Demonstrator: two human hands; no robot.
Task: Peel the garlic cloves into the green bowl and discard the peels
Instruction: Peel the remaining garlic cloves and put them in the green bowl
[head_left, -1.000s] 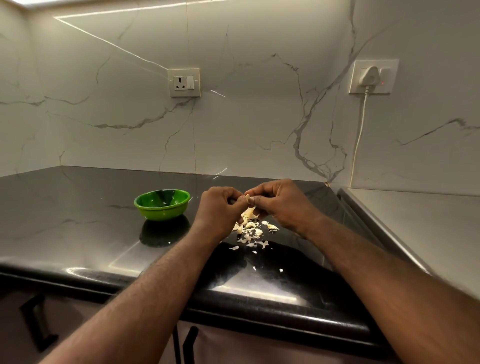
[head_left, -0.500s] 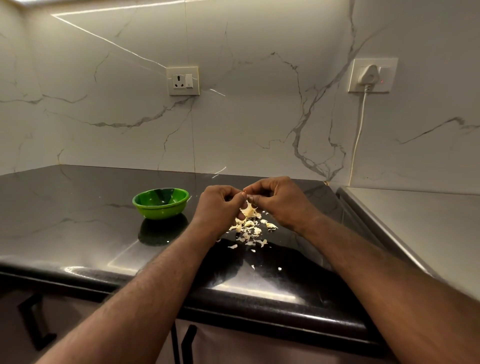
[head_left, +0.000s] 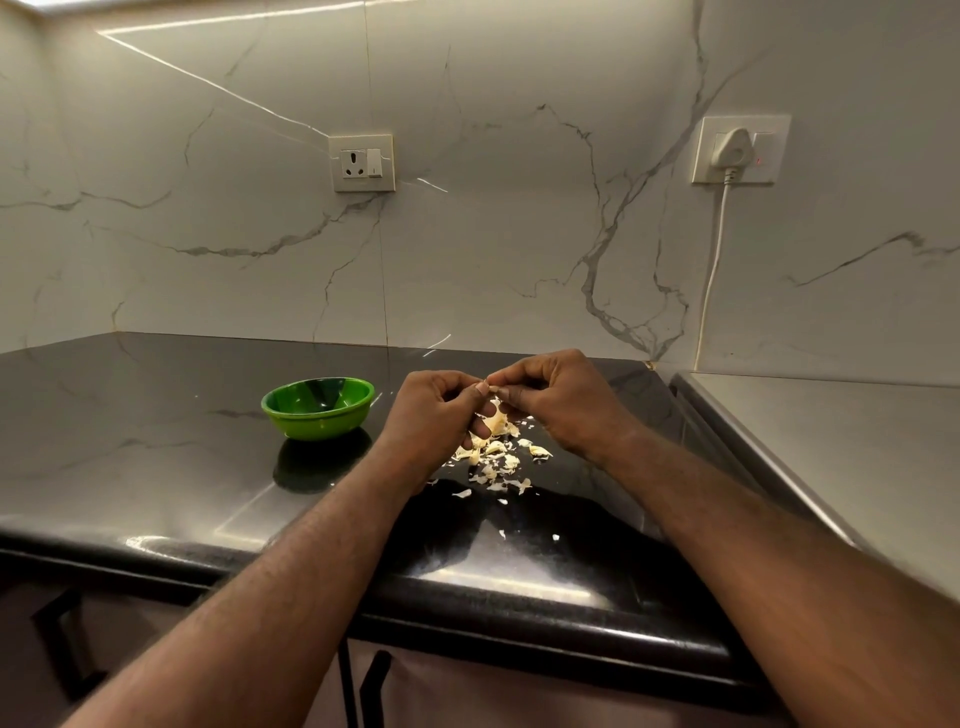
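Our left hand (head_left: 441, 415) and right hand (head_left: 561, 400) both pinch a clove (head_left: 497, 422) above the peels (head_left: 498, 462) on the table (head_left: 156, 441). The bowl (head_left: 318, 423) sits to the left. We cannot tell which way the clove points.

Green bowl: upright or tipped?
Upright. The green bowl sits on its base on the black counter, rim level, opening facing up. Contents: cannot tell, since its near wall hides the bottom.

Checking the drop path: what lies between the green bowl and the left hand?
Only bare black countertop, in the head view. The green bowl stands apart from the left hand; the peels lie right of that hand.
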